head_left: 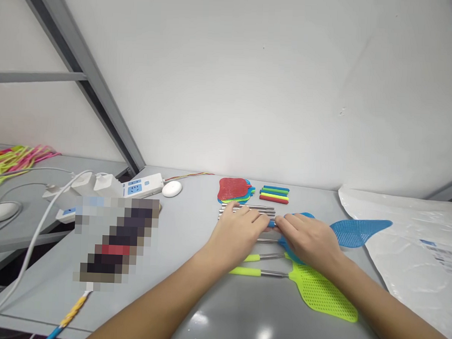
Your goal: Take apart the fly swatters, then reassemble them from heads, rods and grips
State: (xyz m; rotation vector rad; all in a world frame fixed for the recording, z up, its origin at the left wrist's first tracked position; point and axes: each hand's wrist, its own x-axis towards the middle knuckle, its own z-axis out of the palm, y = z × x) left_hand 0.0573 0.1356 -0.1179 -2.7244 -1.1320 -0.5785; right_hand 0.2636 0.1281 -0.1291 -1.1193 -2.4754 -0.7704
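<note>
My right hand (311,238) is closed around the neck of a blue fly swatter (360,232), its perforated head sticking out to the right. My left hand (238,230) is closed at the other end of the same piece; a bit of blue shows between the two hands, while what lies under the left fingers is hidden. Just behind the left hand lie several metal rods (267,209) side by side. Below the hands rest green fly swatters (325,291) with metal shafts and green grips, plus another blue swatter (295,255) partly covered by my right hand.
Behind the hands sit stacked swatter heads, red on top (232,190), and coloured handle grips (274,194). A clear plastic bag (413,257) covers the right side. On the left are a power strip (143,186), a white round device (171,188), cables and a blurred-out object (121,240).
</note>
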